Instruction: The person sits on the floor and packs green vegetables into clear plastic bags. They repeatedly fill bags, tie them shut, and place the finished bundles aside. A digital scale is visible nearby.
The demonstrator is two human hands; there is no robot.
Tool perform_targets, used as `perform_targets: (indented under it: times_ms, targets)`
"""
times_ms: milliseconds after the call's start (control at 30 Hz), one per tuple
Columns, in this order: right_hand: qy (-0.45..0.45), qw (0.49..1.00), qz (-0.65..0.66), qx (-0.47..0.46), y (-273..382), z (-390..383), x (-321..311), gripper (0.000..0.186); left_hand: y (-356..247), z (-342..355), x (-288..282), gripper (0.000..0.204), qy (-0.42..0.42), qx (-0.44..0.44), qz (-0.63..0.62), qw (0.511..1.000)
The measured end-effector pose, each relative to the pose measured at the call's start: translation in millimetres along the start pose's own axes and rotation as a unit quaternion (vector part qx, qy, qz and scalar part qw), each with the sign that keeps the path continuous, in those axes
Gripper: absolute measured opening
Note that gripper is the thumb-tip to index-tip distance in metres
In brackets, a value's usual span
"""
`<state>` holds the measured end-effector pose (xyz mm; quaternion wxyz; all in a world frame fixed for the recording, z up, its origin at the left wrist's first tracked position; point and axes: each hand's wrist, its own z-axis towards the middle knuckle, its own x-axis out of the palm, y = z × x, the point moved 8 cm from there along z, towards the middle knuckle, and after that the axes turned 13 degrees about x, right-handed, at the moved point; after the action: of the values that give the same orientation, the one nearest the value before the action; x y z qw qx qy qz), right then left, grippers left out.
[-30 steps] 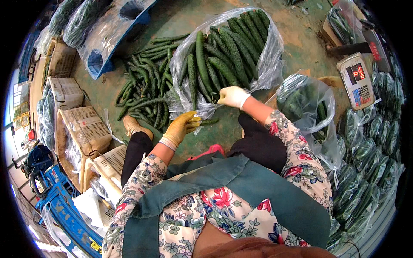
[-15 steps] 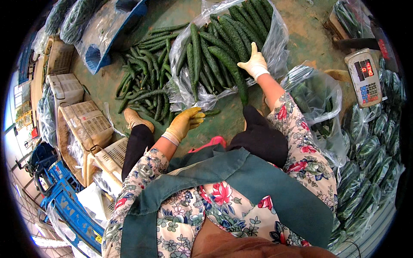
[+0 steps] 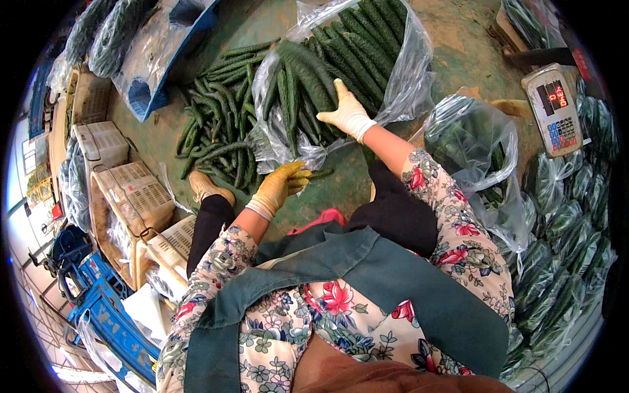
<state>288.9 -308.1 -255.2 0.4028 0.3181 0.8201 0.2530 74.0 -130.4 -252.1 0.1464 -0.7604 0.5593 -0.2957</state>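
Observation:
My right hand (image 3: 347,116), in a pale glove, is closed round the near end of a dark green cucumber (image 3: 306,73), which is smeared by motion. It lies over the left side of a clear plastic bag (image 3: 419,72) spread open on the floor. Long cucumbers (image 3: 367,56) lie side by side inside the bag. My left hand (image 3: 280,188), its glove stained yellow, hovers below the bag's near edge with fingers stretched out and nothing in them. Left of the bag spreads a loose pile of thinner, curved cucumbers (image 3: 219,118).
To the right stand another clear bag (image 3: 478,141) with cucumbers in it and a digital scale (image 3: 552,111). Many bagged cucumbers (image 3: 557,281) lie stacked at lower right. Plastic crates (image 3: 134,190) line the left, with a blue hollow stand (image 3: 154,65) at the upper left.
My right hand has moved left across the bag, and the cucumber in it has swung to the bag's left side. My left hand has barely moved.

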Motion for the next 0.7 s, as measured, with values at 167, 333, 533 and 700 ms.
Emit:
perform_targets:
  times_ms: [167, 333, 533, 700]
  targets:
    - [-0.024, 0.987, -0.119, -0.106, 0, -12, -3, 0.078, -4, 1, 0, 0.045, -0.009, 0.007, 0.005, 1.0]
    - [-0.066, 0.993, -0.076, 0.067, -80, -18, -46, 0.058, -9, 6, -12, 0.04, -0.034, 0.031, -0.016, 0.999]
    - [0.037, 0.985, -0.072, 0.149, -134, -47, 6, 0.083, -6, 12, -3, 0.039, -0.006, 0.018, 0.015, 1.0]
    - [-0.036, 0.979, 0.147, 0.134, -169, -52, -16, 0.068, -7, 3, 2, 0.04, -0.005, 0.011, 0.008, 1.0]
